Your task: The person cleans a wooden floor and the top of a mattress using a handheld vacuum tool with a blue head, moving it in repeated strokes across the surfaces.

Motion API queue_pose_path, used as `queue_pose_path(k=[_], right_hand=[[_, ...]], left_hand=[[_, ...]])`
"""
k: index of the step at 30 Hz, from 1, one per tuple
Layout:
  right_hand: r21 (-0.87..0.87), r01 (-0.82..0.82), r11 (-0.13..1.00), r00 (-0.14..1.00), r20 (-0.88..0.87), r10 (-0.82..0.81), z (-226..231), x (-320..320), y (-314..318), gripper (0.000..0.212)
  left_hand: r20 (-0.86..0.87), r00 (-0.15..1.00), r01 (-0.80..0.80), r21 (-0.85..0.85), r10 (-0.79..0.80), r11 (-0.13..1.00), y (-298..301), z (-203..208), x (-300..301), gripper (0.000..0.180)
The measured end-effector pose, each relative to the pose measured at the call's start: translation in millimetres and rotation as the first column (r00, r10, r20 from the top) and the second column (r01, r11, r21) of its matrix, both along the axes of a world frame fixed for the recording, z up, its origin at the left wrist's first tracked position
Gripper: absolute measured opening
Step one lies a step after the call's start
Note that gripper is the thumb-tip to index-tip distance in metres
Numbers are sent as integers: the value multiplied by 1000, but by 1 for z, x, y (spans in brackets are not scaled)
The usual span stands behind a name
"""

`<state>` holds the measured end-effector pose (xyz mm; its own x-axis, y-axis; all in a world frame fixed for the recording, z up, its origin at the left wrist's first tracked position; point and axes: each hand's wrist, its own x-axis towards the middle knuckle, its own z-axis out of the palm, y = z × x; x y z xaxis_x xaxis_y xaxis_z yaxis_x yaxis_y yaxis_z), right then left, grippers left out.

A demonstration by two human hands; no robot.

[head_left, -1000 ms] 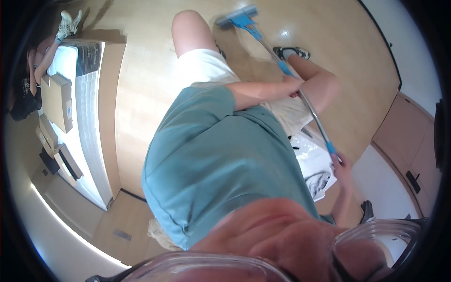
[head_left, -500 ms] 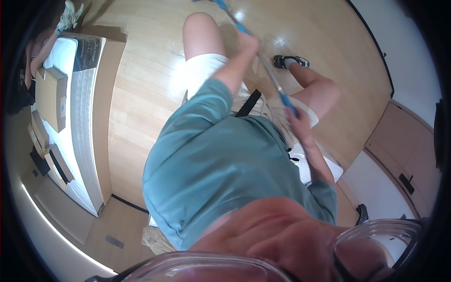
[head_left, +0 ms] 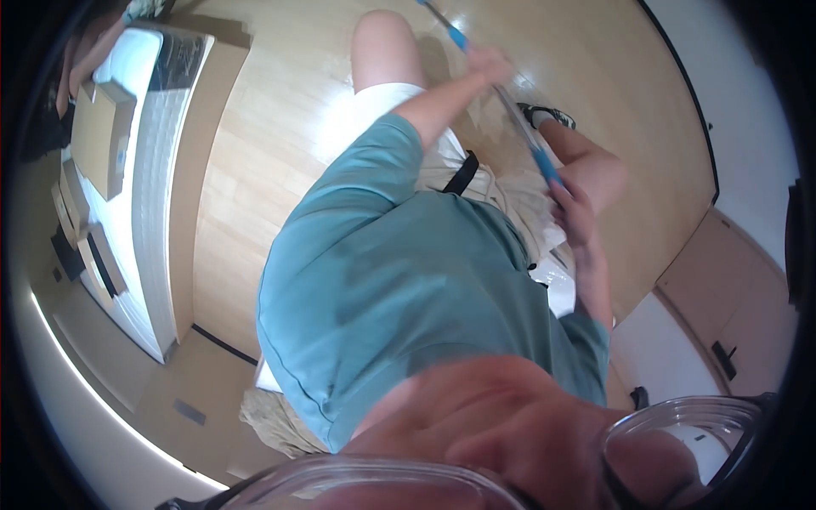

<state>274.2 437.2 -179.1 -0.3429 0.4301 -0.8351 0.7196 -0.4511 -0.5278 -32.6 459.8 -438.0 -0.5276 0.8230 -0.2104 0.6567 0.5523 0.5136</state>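
Silver-and-blue pole (head_left: 517,116) runs through left hand (head_left: 490,65) — into right hand (head_left: 575,212).

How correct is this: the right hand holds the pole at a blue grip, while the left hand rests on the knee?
One part is wrong: the head view shows the left hand gripping the pole too, not resting. The right hand is as stated.

Worn were a plain teal shirt (head_left: 408,272), short-sleeved; pale shorts (head_left: 382,100); dark-templed glasses (head_left: 680,414); a light sock (head_left: 539,121); a black-and-white shoe (head_left: 558,117).
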Motion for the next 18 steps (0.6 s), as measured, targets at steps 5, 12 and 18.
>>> queue_pose_path(k=[5, 12, 18], right_hand=[[366, 56, 929, 927, 327, -185, 79, 149, 37, 29], [621, -150, 770, 849, 479, -221, 126, 147, 134, 29], [287, -902, -323, 228, 951, 209, 170, 84, 413, 57]], left_hand=[[82, 863, 371, 564, -498, 737, -14, 43, 149, 52], [85, 847, 443, 433, -524, 785, 29, 108, 177, 39], [104, 989, 31, 553, -106, 832, 91, 144, 64, 48]])
